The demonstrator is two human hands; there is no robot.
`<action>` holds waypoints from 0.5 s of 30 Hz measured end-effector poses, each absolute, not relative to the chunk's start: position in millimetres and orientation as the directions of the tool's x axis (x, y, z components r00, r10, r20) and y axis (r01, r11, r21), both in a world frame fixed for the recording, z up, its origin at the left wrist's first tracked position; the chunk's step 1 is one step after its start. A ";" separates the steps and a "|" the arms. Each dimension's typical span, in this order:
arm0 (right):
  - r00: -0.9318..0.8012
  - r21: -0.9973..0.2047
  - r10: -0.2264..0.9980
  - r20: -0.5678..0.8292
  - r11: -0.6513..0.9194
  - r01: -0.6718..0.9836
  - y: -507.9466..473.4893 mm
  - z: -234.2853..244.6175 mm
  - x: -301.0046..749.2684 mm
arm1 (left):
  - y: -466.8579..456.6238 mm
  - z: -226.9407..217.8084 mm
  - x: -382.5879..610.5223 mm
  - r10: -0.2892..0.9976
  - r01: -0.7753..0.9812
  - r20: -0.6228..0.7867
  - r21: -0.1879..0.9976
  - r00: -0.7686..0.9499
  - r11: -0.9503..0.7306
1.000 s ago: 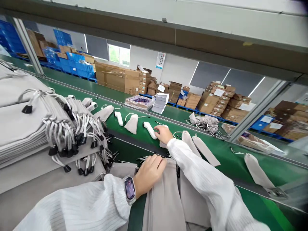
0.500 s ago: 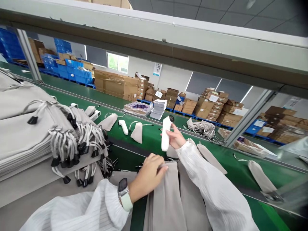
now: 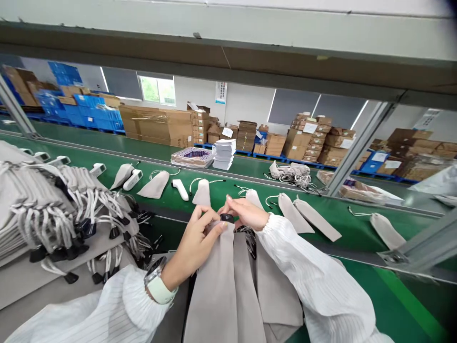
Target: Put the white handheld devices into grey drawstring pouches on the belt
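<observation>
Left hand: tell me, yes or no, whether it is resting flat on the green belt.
No, the left hand is raised, pinching the mouth of a grey pouch.

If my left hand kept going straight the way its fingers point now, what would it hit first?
Probably the right hand. The left hand points up and right at the mouth of the grey pouch, where the right hand's fingertips meet it around a dark-tipped piece.

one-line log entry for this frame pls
left hand: holds pouch mouth | right hand: pushing device into pouch | belt: more pouches
</observation>
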State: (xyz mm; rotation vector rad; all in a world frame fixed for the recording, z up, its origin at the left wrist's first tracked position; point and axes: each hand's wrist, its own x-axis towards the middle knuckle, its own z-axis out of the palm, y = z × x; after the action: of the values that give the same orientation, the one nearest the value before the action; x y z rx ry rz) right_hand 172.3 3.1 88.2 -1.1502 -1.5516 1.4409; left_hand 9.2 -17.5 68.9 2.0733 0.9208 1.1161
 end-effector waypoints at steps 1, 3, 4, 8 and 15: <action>-0.363 -0.987 0.928 -0.082 -0.025 0.157 2.4 87.1 171.2 | -17.3 69.7 9.2 0.795 0.294 0.445 0.761 0.412 -0.578; -0.406 -0.972 0.905 -0.131 -0.036 0.233 -0.2 86.5 167.6 | -16.6 72.0 8.5 0.794 0.302 0.443 0.756 0.415 -0.580; -0.428 -0.959 0.889 -0.165 -0.044 0.278 -1.9 86.9 165.6 | -15.8 73.8 7.6 0.796 0.308 0.445 0.753 0.411 -0.581; -0.304 -0.911 0.952 0.032 0.153 0.382 -5.1 89.3 167.2 | -14.5 87.2 0.3 0.840 0.438 0.424 0.719 0.339 -0.539; 0.234 -0.611 0.686 0.689 0.376 0.697 28.7 72.1 228.1 | -53.5 110.2 -9.8 0.741 0.375 -0.101 0.902 0.664 -0.213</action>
State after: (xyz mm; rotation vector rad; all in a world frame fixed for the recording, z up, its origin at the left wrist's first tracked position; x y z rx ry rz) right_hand 228.1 28.7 72.1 -1.3209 -1.4630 -0.0122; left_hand -9.8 -53.5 110.2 1.8262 0.8876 0.4348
